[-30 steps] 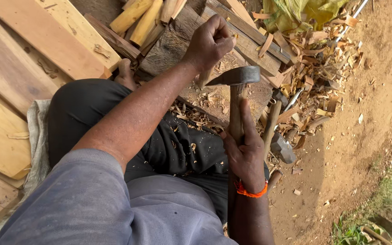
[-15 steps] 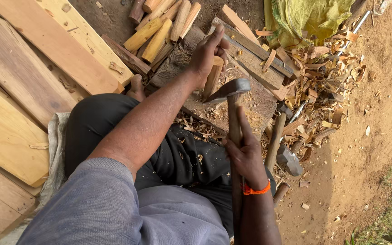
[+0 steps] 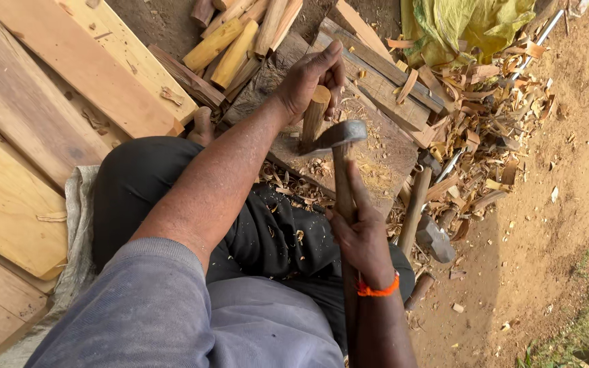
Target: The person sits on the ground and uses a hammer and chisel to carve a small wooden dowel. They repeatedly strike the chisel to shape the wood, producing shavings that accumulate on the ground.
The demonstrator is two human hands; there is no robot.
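Left hand (image 3: 311,78) gripping a short wooden peg (image 3: 313,116), held upright on the chopping block (image 3: 383,160) in scene centre. Right hand (image 3: 359,235) closed around wooden handle of an adze-like tool (image 3: 339,136), metal head touching the peg's right side. Cut sticks (image 3: 230,44) piled far left of block, planks (image 3: 69,75) on left, wood shavings (image 3: 485,129) scattered right, another hammer (image 3: 424,218) lying right of block.

Left hand (image 3: 311,78) extended, fingers curled; right hand (image 3: 361,235) clenched.
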